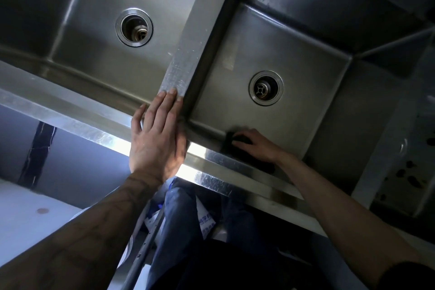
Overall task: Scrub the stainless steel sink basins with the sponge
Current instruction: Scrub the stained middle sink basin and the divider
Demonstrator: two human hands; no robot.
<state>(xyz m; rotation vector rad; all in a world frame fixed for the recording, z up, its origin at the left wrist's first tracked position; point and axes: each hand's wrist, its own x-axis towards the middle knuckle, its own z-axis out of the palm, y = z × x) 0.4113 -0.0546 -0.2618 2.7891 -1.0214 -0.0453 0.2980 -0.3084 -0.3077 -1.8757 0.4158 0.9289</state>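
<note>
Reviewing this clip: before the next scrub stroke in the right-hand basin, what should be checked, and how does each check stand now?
1. Sponge held: the right hand grips the dark sponge. Ok.
2. Sponge on steel: it sits where the right basin floor meets the near wall. Ok.
3. Support: the left hand lies flat on the divider and front rim, apart from the sponge. Ok.
4. Stroke path: nothing lies on the floor between the sponge and the right drain. Ok.
5. Soap or water on the sponge: cannot tell.
6. Left basin already scrubbed: cannot tell.
</note>
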